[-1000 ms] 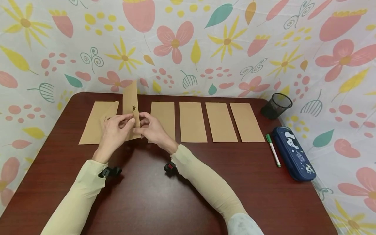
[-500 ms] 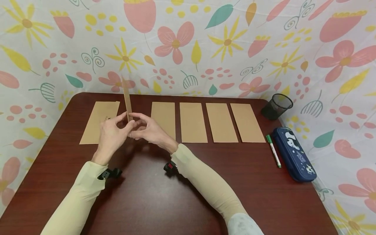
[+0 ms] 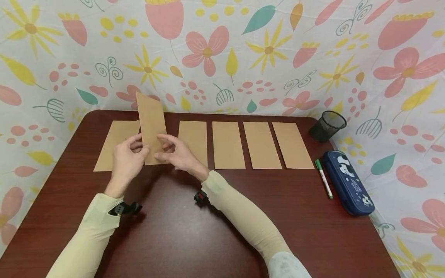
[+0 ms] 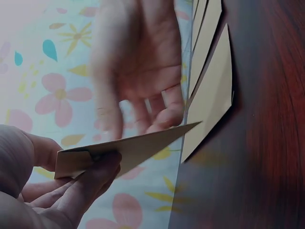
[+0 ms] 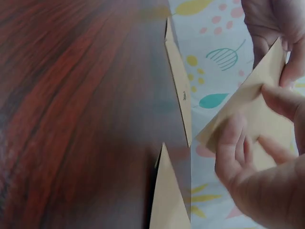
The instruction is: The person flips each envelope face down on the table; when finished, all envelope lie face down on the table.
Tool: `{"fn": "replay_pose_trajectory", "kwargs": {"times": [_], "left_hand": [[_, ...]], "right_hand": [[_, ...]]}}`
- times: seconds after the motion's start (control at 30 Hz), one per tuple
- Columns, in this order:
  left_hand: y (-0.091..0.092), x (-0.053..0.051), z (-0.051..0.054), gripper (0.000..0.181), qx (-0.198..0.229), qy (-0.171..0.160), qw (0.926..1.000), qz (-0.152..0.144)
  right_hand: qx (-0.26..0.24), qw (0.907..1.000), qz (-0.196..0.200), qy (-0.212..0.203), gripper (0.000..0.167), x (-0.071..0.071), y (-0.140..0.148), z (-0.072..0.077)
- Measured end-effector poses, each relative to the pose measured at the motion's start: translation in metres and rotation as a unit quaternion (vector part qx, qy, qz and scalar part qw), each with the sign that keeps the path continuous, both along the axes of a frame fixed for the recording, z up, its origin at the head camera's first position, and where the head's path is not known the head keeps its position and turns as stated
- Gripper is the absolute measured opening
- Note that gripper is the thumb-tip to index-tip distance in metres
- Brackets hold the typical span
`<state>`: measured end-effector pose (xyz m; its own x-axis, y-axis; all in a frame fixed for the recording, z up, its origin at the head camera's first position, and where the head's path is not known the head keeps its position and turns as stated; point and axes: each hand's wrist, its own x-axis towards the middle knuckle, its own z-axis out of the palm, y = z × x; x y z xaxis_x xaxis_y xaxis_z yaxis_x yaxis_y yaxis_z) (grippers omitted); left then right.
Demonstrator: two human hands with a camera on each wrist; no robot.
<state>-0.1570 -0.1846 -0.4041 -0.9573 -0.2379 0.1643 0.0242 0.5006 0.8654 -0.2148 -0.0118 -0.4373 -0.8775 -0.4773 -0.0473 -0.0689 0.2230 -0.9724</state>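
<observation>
A brown kraft paper envelope (image 3: 150, 123) stands upright above the table, its plain face turned to the head camera. My left hand (image 3: 128, 159) pinches its lower left side, thumb in front and fingers behind. In the left wrist view a folded flap (image 4: 75, 162) shows at the held end. My right hand (image 3: 179, 153) is at the lower right edge, thumb and fingertips in front of the plain face; it is blurred in the left wrist view (image 4: 138, 67). Left of the held envelope lies another envelope (image 3: 116, 135), partly covered by my left hand.
Several more brown envelopes (image 3: 228, 144) lie in a row to the right. A black mesh pen cup (image 3: 323, 129), a green-capped marker (image 3: 324, 179) and a blue pencil case (image 3: 349, 183) are at the table's right side. A flowered cloth (image 3: 222, 58) hangs behind.
The envelope has turned in my hands from its printed side, through edge-on, to its plain face. My left hand has moved slightly left and down; the lying envelopes have stayed put.
</observation>
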Motion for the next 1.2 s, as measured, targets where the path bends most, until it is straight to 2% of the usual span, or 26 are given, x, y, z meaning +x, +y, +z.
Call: {"fn": "replay_pose_trajectory", "kwargs": {"times": [0.1,0.2,0.3,0.43,0.5,0.63,0.77,0.9,0.97,1.07,1.13,1.2], "left_hand": [[-0.005,0.0,0.001,0.047,0.025,-0.018,0.9995,0.008],[-0.01,-0.001,0.0,0.048,0.041,-0.027,0.9987,0.015],[-0.015,-0.002,-0.003,0.047,0.048,-0.035,0.998,0.024],[-0.022,-0.004,-0.005,0.049,0.043,-0.056,0.9971,0.031],[-0.025,-0.004,-0.006,0.053,0.025,-0.068,0.997,0.028],[-0.031,-0.007,-0.012,0.06,-0.047,-0.07,0.9964,0.007],[-0.034,-0.012,-0.018,0.062,-0.119,-0.064,0.9907,-0.004],[-0.035,-0.017,-0.021,0.063,-0.155,-0.083,0.9844,-0.006],[-0.036,-0.021,-0.024,0.063,-0.159,-0.096,0.9824,-0.013],[-0.042,-0.031,-0.036,0.063,-0.166,-0.108,0.9799,-0.026],[-0.05,-0.044,-0.056,0.061,-0.175,-0.111,0.9779,-0.028],[-0.059,-0.056,-0.075,0.059,-0.189,-0.112,0.9751,-0.029]], "right_hand": [[0.045,0.9979,-0.046,0.007,0.071,0.0,0.001,-0.001],[0.078,0.9942,-0.073,0.008,0.076,0.001,0.001,0.0],[0.099,0.9918,-0.081,0.002,0.077,0.001,0.001,0.0],[0.119,0.9902,-0.072,-0.011,0.079,0.004,-0.001,0.0],[0.137,0.9884,-0.065,-0.005,0.08,0.004,-0.003,0.0],[0.191,0.979,-0.068,0.015,0.084,0.004,-0.008,-0.001],[0.232,0.9696,-0.077,0.013,0.086,0.003,-0.015,-0.002],[0.267,0.9602,-0.08,0.013,0.086,-0.001,-0.021,-0.005],[0.289,0.9534,-0.083,0.02,0.081,-0.008,-0.025,-0.015],[0.311,0.9467,-0.083,0.018,0.058,-0.017,-0.031,-0.027],[0.315,0.946,-0.075,0.008,0.035,-0.019,-0.033,-0.027],[0.317,0.9463,-0.062,-0.003,0.019,-0.019,-0.034,-0.022]]}}
